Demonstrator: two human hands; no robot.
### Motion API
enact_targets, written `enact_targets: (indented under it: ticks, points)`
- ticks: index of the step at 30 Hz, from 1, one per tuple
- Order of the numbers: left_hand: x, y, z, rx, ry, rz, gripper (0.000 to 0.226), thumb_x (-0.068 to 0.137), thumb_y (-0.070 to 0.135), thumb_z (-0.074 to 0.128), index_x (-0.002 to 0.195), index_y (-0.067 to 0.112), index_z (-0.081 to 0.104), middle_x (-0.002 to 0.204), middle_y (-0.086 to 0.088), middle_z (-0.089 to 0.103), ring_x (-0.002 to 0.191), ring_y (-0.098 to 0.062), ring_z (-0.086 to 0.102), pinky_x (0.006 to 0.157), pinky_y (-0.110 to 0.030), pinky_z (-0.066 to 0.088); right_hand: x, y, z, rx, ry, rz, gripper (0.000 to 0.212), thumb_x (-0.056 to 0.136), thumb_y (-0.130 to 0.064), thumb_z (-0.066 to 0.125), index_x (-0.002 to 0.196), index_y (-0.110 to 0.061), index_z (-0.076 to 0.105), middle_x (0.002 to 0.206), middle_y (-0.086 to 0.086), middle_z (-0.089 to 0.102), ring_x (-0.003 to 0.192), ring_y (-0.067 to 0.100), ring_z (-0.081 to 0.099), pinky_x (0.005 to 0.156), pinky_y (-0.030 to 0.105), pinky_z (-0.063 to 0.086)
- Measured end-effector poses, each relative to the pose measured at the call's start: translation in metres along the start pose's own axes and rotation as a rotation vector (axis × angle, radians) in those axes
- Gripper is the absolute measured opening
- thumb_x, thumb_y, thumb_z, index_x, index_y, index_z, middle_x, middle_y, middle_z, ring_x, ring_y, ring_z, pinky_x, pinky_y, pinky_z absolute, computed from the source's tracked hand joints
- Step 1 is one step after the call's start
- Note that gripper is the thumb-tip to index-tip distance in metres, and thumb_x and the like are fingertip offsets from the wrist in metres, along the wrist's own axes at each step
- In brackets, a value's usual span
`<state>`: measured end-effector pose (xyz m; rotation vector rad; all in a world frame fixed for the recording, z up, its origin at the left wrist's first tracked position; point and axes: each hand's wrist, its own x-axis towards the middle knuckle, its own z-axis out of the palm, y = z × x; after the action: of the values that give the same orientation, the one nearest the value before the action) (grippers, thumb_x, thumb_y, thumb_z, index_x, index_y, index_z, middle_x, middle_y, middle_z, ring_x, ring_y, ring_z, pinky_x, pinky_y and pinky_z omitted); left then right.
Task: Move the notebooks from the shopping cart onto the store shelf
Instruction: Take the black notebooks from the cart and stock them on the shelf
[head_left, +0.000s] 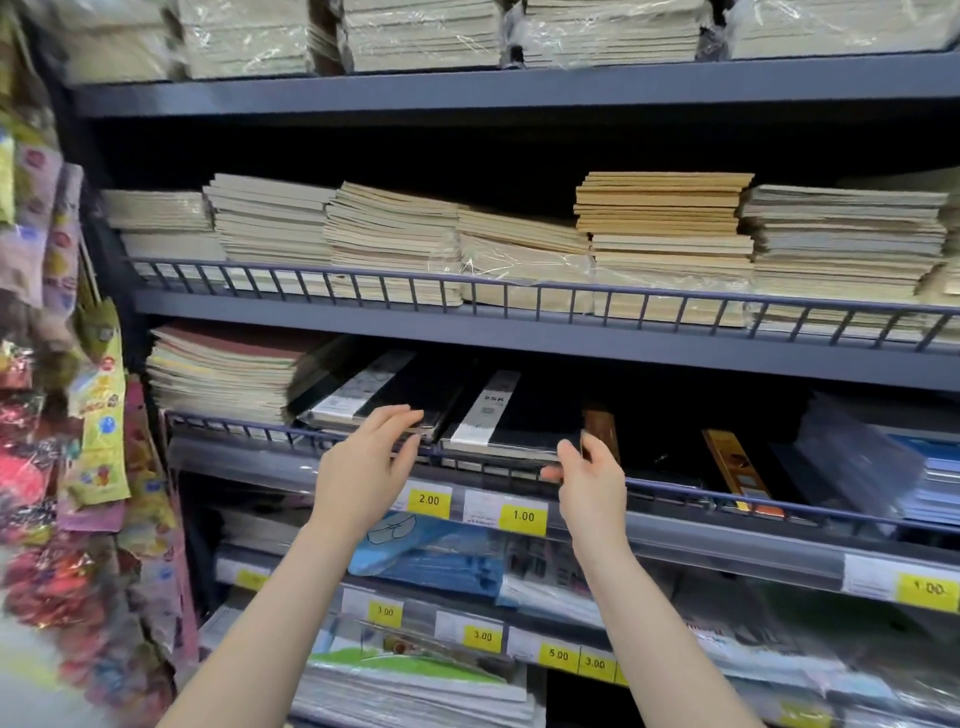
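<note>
Two stacks of black notebooks lie on the middle shelf behind a wire rail (291, 434). The left stack (384, 395) has a pale patterned band, and the right stack (511, 421) has a white band marked 25K. My left hand (363, 462) is raised in front of the left stack, fingers spread, fingertips at its front edge. My right hand (592, 475) is at the right front corner of the banded stack, fingers loosely curled and apart, holding nothing. The shopping cart is out of view.
Tall piles of cream and tan exercise books (665, 228) fill the shelf above. Wrapped dark and blue items (852, 462) lie right of the black stacks. Yellow price tags (523, 516) line the shelf edge. Lower shelves hold more stationery. Hanging toy packets (98, 415) crowd the left.
</note>
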<state>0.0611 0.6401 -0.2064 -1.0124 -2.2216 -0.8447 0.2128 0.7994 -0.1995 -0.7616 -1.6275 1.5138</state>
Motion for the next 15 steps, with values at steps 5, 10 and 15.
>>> enact_targets:
  ticks: [5, 10, 15]
  points:
    - [0.003, -0.001, 0.002, -0.025, 0.021, 0.025, 0.026, 0.090, 0.025, 0.055, 0.115, 0.023, 0.062, 0.119, 0.009, 0.061, 0.056, -0.008, 0.052, 0.048, -0.017, 0.035, 0.000, -0.001, 0.001, -0.243, -0.037, -0.126, 0.046, 0.094, -0.028, 0.045, 0.137, -0.012, 0.038, 0.068, 0.001, 0.059, 0.058, 0.010, 0.051, 0.055, 0.023, 0.042]
    - [0.007, 0.001, -0.002, -0.013, 0.009, 0.024, 0.029, 0.088, 0.033, 0.051, 0.112, 0.023, 0.063, 0.114, 0.009, 0.062, 0.072, -0.016, 0.064, 0.055, -0.023, 0.041, 0.003, -0.009, -0.015, -0.528, -0.064, -0.159, 0.059, 0.089, -0.051, 0.042, 0.140, -0.025, 0.029, 0.070, 0.005, 0.062, 0.073, 0.021, 0.061, 0.075, 0.037, 0.050]
    - [0.023, 0.021, -0.034, -0.076, 0.037, 0.049, 0.026, 0.083, 0.038, 0.048, 0.097, 0.021, 0.061, 0.096, 0.008, 0.062, 0.054, -0.017, 0.056, 0.042, -0.030, 0.047, -0.018, -0.042, -0.029, -0.704, -0.081, -0.345, 0.040, 0.090, -0.040, 0.048, 0.128, -0.029, 0.046, 0.058, -0.006, 0.051, 0.059, 0.011, 0.054, 0.059, 0.033, 0.046]
